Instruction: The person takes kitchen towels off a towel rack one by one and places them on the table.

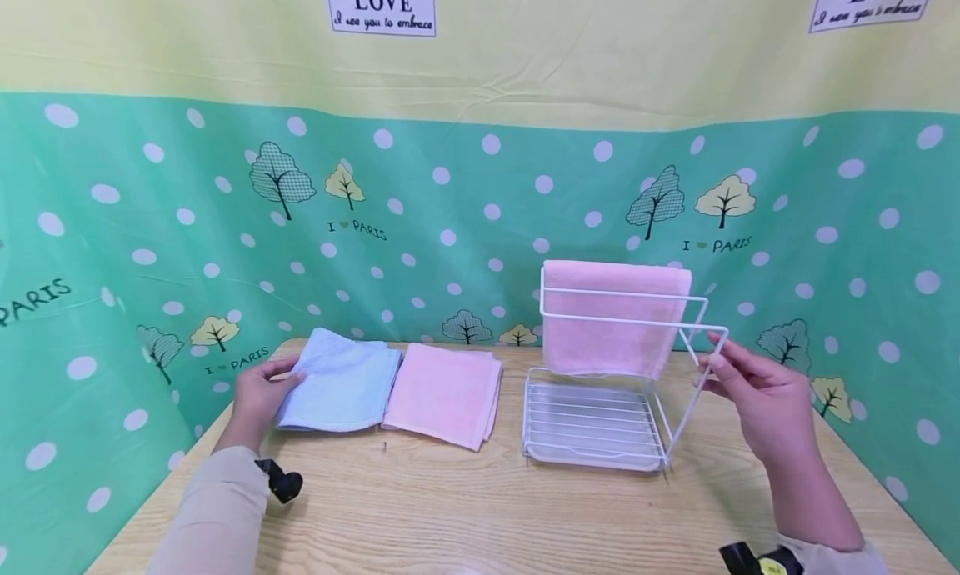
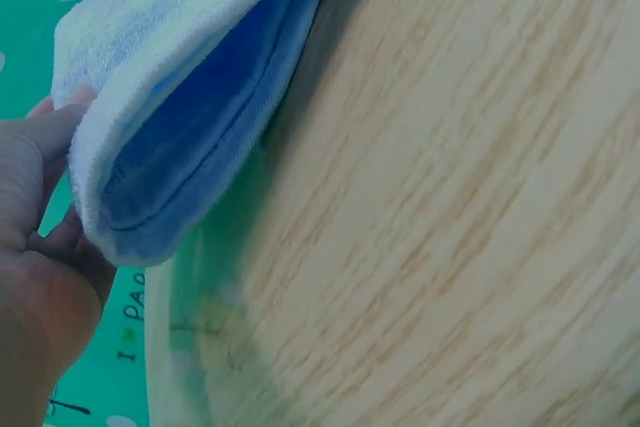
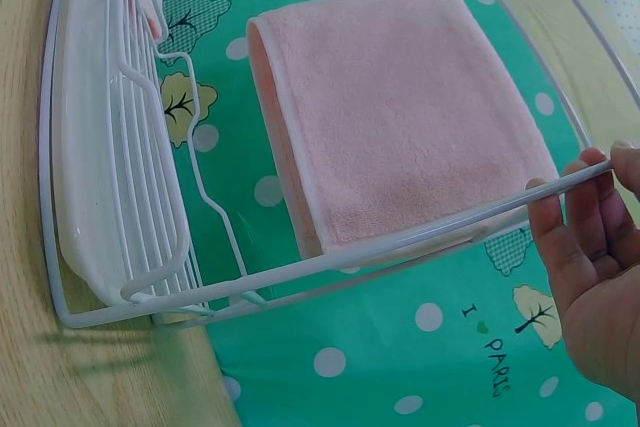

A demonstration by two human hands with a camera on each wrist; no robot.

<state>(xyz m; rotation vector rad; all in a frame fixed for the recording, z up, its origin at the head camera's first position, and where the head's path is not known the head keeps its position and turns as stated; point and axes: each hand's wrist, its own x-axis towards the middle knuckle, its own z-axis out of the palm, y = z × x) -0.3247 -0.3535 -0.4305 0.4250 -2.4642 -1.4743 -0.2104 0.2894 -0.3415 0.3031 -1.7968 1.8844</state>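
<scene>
A folded blue towel (image 1: 341, 385) lies at the left of the table, and my left hand (image 1: 258, 396) pinches its left edge between thumb and fingers. In the left wrist view the folded layers of the blue towel (image 2: 190, 117) gape apart beside the hand (image 2: 45, 237). To its right lies a folded pink towel (image 1: 444, 394), edge to edge with the blue one. A white wire rack (image 1: 633, 317) stands at the right, another pink towel (image 3: 400, 117) draped over its back top bar. My right hand (image 1: 768, 400) grips the rack's right upright (image 3: 470, 215).
The rack has a wire shelf over a pale tray (image 1: 592, 454) at its base. A wooden table (image 1: 450, 508) carries everything. Green and yellow printed cloth (image 1: 420, 292) hangs behind and along the sides. A black wrist camera (image 1: 281, 481) sits on the left sleeve.
</scene>
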